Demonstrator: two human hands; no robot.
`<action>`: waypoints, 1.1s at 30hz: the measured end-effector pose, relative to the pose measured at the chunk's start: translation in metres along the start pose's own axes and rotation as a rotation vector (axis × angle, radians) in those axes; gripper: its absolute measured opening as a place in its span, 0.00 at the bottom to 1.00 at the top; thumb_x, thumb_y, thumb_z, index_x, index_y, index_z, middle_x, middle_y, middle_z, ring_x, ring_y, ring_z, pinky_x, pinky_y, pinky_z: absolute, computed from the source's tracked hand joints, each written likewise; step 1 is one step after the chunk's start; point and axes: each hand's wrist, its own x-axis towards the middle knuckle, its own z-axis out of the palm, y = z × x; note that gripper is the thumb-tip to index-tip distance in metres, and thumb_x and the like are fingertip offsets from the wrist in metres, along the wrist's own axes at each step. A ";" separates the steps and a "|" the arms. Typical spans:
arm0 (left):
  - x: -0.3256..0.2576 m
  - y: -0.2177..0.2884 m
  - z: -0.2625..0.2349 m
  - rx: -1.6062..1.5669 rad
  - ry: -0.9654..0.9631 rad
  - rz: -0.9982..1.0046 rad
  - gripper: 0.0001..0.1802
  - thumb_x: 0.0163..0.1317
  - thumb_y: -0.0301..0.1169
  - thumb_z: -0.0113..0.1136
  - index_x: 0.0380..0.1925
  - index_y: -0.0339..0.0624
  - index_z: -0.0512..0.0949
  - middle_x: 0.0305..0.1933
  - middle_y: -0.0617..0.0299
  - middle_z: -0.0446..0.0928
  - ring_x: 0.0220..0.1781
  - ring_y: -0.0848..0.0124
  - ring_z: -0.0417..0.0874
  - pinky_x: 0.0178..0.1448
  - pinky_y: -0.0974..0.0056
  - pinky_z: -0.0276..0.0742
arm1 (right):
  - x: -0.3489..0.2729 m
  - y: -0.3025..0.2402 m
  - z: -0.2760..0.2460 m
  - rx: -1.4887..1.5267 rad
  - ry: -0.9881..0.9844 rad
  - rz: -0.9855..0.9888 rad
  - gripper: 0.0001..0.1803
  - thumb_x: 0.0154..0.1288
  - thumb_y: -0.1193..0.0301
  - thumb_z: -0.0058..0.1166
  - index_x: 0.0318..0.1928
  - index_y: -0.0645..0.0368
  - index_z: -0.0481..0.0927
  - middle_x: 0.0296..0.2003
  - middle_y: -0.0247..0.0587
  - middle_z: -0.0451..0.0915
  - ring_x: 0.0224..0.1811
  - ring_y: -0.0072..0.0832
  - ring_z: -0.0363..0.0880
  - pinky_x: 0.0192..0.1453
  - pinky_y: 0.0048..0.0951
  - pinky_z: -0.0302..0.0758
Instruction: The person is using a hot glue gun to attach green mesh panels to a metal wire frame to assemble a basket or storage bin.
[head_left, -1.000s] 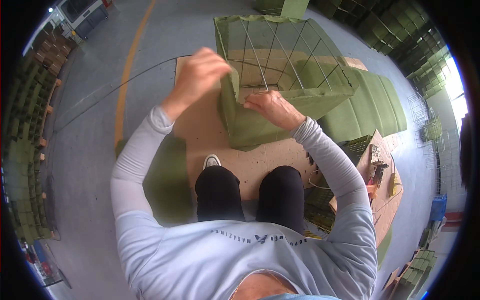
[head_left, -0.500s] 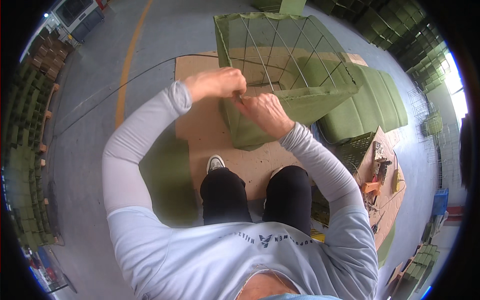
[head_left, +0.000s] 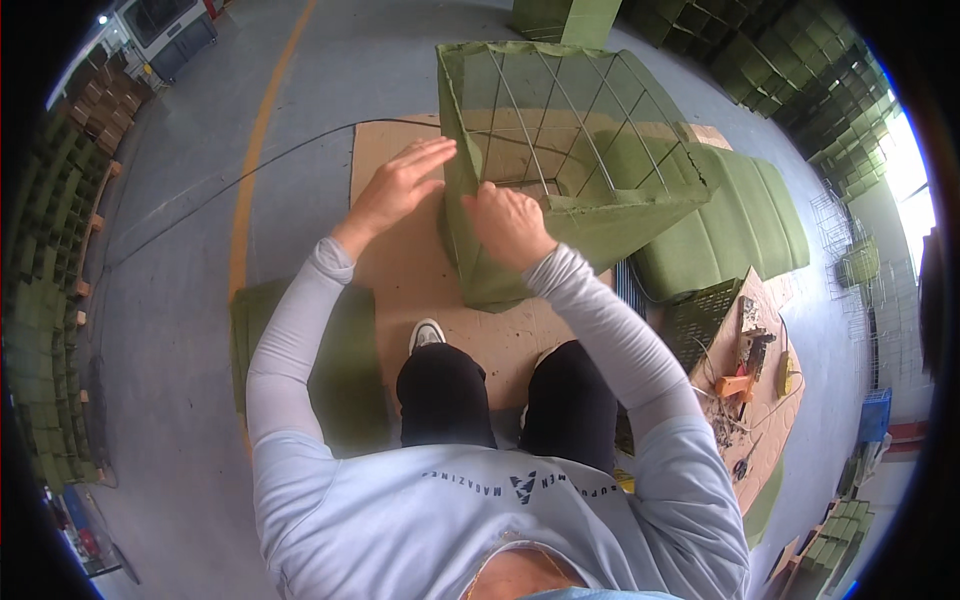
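A green fabric-covered wire-frame box [head_left: 590, 225] stands in front of me, its upper face showing metal rods in a grid. My right hand [head_left: 510, 228] is closed over the near left corner of its rim, gripping the green fabric edge. My left hand [head_left: 400, 190] has its fingers stretched out and apart from the thumb, fingertips close to the box's left side. I cannot tell whether they touch the fabric. Nothing shows in the left hand.
Brown cardboard [head_left: 400, 250] lies under the box. Folded green padded pieces [head_left: 720, 215] rest at the right, near a cardboard-topped stand holding an orange-handled tool [head_left: 735, 385] and scissors [head_left: 742, 468]. A green sheet [head_left: 310, 370] lies left of my legs. A cable [head_left: 290, 147] crosses the floor.
My left hand has come away from the corner, moving left and down, and its fingers have opened. The right hand has shifted slightly left and down, staying at the box's corner.
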 end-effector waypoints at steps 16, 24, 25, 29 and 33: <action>0.091 -0.027 0.014 0.218 -0.572 0.538 0.14 0.44 0.23 0.63 0.33 0.39 0.74 0.39 0.54 0.74 0.45 0.57 0.77 0.47 0.57 0.75 | 0.022 0.023 -0.013 0.285 -0.120 -0.126 0.18 0.70 0.65 0.43 0.32 0.69 0.77 0.27 0.59 0.79 0.35 0.55 0.80 0.42 0.50 0.76; 0.046 -0.035 -0.023 0.284 -0.084 -0.105 0.25 0.57 0.12 0.43 0.55 0.35 0.75 0.64 0.50 0.70 0.68 0.59 0.68 0.72 0.57 0.65 | 0.040 0.006 -0.036 0.157 0.160 0.011 0.19 0.67 0.60 0.50 0.34 0.68 0.78 0.29 0.55 0.80 0.35 0.51 0.80 0.42 0.45 0.75; 0.039 -0.034 -0.015 0.266 -0.040 -0.033 0.25 0.57 0.12 0.43 0.55 0.35 0.75 0.64 0.50 0.70 0.68 0.59 0.68 0.72 0.57 0.65 | 0.047 0.004 -0.030 0.077 0.185 -0.022 0.17 0.66 0.61 0.51 0.33 0.66 0.80 0.31 0.55 0.82 0.39 0.51 0.81 0.45 0.44 0.77; 0.027 -0.034 0.010 0.095 0.023 0.058 0.25 0.56 0.12 0.44 0.54 0.37 0.76 0.63 0.54 0.71 0.66 0.59 0.70 0.72 0.57 0.66 | 0.069 0.012 0.000 -0.024 0.025 -0.024 0.19 0.66 0.62 0.48 0.33 0.70 0.78 0.29 0.59 0.81 0.38 0.53 0.81 0.43 0.45 0.75; 0.057 -0.033 0.012 0.110 -0.131 0.139 0.24 0.47 0.13 0.55 0.48 0.35 0.75 0.59 0.52 0.74 0.65 0.55 0.71 0.71 0.57 0.67 | 0.085 0.033 0.008 0.245 0.073 -0.083 0.16 0.66 0.63 0.47 0.34 0.65 0.80 0.28 0.56 0.82 0.32 0.43 0.84 0.32 0.41 0.76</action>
